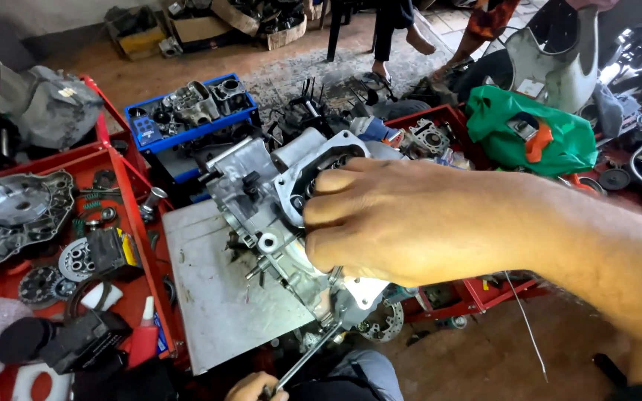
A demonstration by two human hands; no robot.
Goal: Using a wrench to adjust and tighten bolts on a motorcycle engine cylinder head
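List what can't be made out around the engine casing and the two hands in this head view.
- Right hand: its fingertips curl out of sight against the engine casing, so the grip is unclear.
- Casing's right side: covered by that hand.
- Left hand: cut off by the bottom edge; only the knuckles around the metal tool show.
- Tool tip: lost under the casing's lower edge.
- Parts in the blue tray: too small to identify.
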